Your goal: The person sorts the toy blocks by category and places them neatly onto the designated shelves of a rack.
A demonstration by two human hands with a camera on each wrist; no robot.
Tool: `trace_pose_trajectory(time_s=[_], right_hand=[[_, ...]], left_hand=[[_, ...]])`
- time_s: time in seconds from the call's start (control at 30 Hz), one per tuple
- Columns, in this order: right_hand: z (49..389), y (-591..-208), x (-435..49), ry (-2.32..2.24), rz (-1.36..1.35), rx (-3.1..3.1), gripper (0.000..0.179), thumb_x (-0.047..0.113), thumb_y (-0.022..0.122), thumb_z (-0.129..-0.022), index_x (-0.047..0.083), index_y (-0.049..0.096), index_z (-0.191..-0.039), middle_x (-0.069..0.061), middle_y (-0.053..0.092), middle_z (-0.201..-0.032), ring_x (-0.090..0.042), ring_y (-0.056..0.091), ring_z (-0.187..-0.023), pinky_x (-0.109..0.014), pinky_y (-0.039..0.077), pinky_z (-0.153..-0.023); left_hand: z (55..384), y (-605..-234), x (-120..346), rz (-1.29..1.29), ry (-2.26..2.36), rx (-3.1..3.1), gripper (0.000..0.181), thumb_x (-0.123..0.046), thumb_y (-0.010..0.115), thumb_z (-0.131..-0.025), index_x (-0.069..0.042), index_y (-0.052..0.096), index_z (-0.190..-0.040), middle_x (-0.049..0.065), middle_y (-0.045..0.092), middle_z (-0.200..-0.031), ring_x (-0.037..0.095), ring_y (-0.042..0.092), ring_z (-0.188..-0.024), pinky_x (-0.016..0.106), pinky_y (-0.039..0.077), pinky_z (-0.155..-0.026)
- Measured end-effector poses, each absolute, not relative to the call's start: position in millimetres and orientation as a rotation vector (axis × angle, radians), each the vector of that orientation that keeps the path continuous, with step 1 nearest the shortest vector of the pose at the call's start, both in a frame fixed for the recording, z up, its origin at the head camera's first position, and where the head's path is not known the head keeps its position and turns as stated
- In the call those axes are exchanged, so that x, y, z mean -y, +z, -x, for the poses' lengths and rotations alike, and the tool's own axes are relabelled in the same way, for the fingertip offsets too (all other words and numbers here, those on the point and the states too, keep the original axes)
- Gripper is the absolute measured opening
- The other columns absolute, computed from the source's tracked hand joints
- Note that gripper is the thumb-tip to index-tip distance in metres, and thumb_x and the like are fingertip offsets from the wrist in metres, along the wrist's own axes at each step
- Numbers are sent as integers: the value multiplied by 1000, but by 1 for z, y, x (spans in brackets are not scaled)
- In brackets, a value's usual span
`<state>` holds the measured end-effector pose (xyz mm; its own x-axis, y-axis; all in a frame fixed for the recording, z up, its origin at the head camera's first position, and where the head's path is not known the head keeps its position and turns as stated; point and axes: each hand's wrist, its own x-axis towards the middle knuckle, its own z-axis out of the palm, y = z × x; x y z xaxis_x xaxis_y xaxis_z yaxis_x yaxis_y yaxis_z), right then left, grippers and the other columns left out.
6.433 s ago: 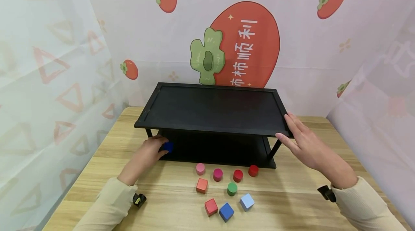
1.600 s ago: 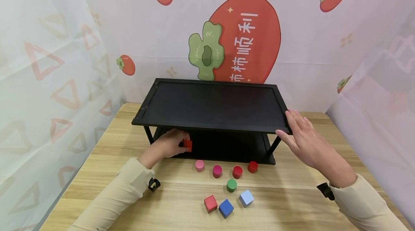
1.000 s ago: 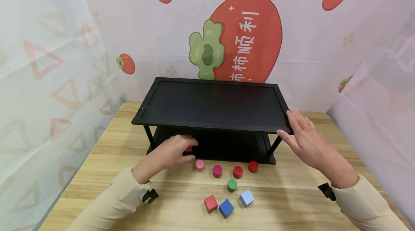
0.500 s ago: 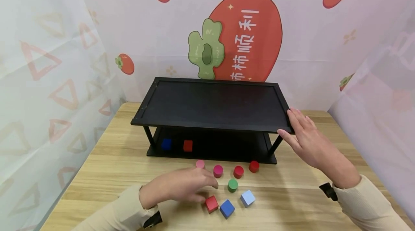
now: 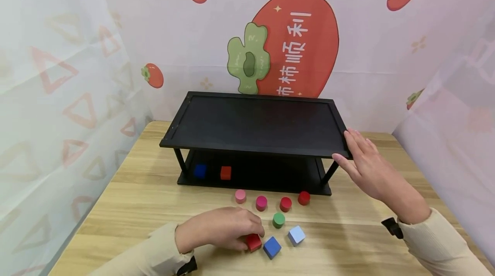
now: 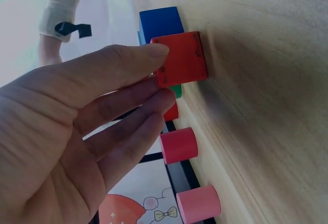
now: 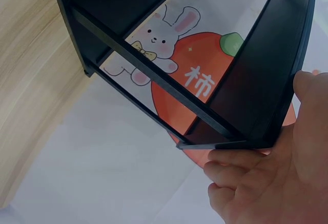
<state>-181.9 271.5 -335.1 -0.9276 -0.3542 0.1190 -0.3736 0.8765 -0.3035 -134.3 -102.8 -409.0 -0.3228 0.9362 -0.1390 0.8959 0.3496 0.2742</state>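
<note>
Lying on the tabletop (image 5: 154, 198), just left of a blue cube (image 5: 272, 246), with a red cube (image 5: 253, 242) under the left hand (image 5: 220, 233). Curling over it and touching its top with fingers (image 6: 128, 65); full grasp impossible to tell. Resting the right hand (image 5: 367, 168), fingers straight, against the right edge of the black shelf (image 5: 255, 125). Showing white Chinese characters on the backdrop's persimmon (image 5: 297, 48).

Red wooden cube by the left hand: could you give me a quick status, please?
Left hand pinching red wooden cube on table. Right hand steadying black shelf. Blue cube close beside.
</note>
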Motion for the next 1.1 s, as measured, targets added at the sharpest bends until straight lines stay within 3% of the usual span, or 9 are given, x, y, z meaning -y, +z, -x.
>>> trace_pose_trajectory(time_s=[0.13,0.8,1.1], right_hand=[[182,-334,-273,497,-569,2997,84,49,45,-112,-5,11,-166,-31,14,-173,-52,10,-161,-63,6,-131],[181,-335,-274,516,-567,3002,85,50,44,-112,-5,10,-167,-30,13,-173,-52,10,-161,-64,7,-131],[182,-335,-274,523,-575,2990,85,50,44,-112,-6,10,-166,-31,14,-173,-53,11,-160,-63,7,-131]], left_hand=[[133,-409,100,-1671,178,-2358,20,-19,84,-91,-22,73,-106,-13,69,-102,-5,53,-84,2,41,-75],[144,-402,99,-1612,158,-2421,14,-21,83,-93,-20,74,-103,-11,69,-95,-2,49,-78,7,38,-70],[164,-380,110,-1418,241,-2567,20,-25,83,-92,-20,77,-110,-9,72,-102,4,62,-81,13,53,-74]])
